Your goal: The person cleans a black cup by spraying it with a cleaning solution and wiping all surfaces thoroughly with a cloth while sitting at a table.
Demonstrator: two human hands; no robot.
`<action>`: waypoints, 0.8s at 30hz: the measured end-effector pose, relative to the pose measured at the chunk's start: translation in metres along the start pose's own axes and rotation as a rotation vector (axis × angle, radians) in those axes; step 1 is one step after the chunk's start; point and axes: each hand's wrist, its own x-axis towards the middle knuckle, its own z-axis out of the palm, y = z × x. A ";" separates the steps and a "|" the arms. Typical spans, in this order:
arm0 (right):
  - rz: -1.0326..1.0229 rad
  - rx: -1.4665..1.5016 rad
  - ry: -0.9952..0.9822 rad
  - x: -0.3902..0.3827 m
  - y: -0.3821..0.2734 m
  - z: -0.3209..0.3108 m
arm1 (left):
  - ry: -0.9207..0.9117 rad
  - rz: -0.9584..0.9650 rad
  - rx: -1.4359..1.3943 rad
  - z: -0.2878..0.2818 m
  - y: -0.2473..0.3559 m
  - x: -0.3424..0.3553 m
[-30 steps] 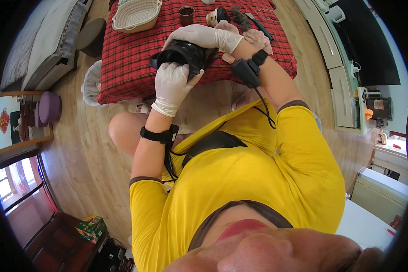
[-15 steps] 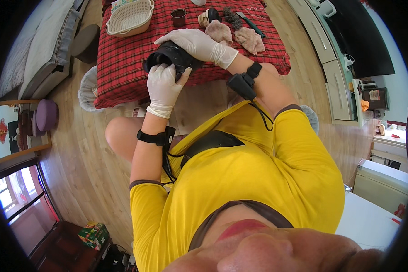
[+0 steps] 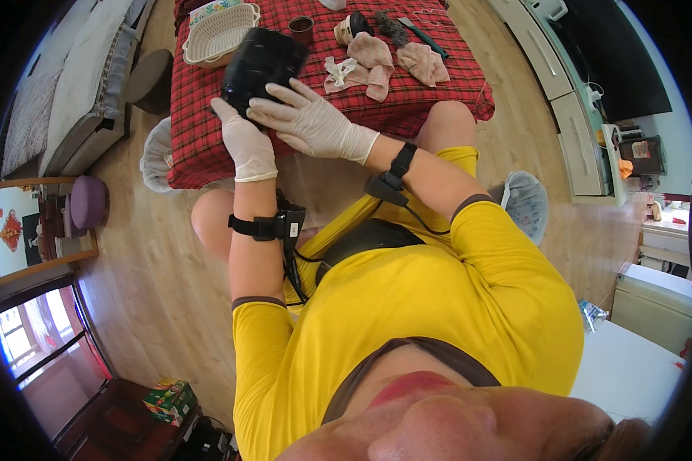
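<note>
1. The gloved left hand (image 3: 246, 144) has its grip closed on the near end of a glossy black object (image 3: 263, 67), fingers partly hidden.
2. The gloved right hand (image 3: 311, 121) is spread wide at that end; contact is unclear.
3. The black object is above the worktop (image 3: 196, 115), not set down: handling seems unfinished, the remainder unclear.
4. No writing is legible on it; the green box (image 3: 171, 402) carries print too small to read.
</note>
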 end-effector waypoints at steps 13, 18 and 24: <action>0.406 2.208 0.717 0.007 -0.007 -0.047 | -0.420 0.051 -0.280 -0.020 0.017 0.031; 0.386 2.590 0.754 0.005 0.008 -0.056 | -0.541 0.006 -0.371 -0.028 0.020 0.030; 0.317 2.186 0.752 0.000 0.010 -0.060 | -0.271 -0.195 -0.574 -0.008 0.026 0.012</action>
